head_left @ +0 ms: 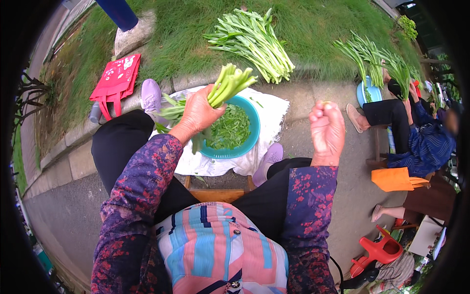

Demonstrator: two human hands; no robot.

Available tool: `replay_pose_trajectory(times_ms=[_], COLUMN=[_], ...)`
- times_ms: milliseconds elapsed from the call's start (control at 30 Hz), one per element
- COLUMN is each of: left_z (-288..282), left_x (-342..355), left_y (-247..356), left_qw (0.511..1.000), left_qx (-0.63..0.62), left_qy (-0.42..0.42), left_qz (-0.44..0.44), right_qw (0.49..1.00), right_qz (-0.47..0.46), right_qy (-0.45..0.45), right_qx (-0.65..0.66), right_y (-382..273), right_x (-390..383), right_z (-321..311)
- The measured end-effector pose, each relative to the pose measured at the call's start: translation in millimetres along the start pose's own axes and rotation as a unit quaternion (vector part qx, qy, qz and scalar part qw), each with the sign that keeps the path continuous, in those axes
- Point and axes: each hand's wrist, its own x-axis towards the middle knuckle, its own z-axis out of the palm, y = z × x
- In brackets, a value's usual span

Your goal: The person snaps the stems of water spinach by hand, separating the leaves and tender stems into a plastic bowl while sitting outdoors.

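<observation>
My left hand (199, 113) is wrapped round a bunch of leafy green stalks (230, 85). The pale cut ends point up and to the right, while the leaves trail toward the left. Behind and below this hand is a teal basin (256, 128) containing loose green leaves (229, 128). My right hand (327, 128) is raised apart to the right of the basin, palm up with the fingers curled in. Something tiny and pale seems to show at its fingertips, too small to name. The basin rests on a white woven sheet (274, 110).
A pile of long leafy greens (257, 44) lies on the grass by the kerb. At left are a red bag (117, 78) and a blue post (116, 13). At right, a person in blue (418, 139) sits by a light-blue basin (374, 93); a red stool (379, 247) is lower right.
</observation>
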Motion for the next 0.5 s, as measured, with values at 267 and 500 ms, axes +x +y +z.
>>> replay_pose_trajectory(times_ms=[267, 500], left_z=[-3.1, 3.0], left_x=[-3.8, -5.8], left_y=[20.7, 12.3], left_qw=[0.977, 0.986], left_qx=[-0.181, -0.051], left_qy=[-0.113, -0.143], left_qz=[-0.03, 0.071], right_qw=[0.877, 0.907], right_qz=[0.053, 0.099], right_qy=[0.0, -0.061], right_qx=[-0.478, -0.406], right_y=[57.4, 71.8], right_x=[-3.1, -9.7], right_z=[4.9, 28.0])
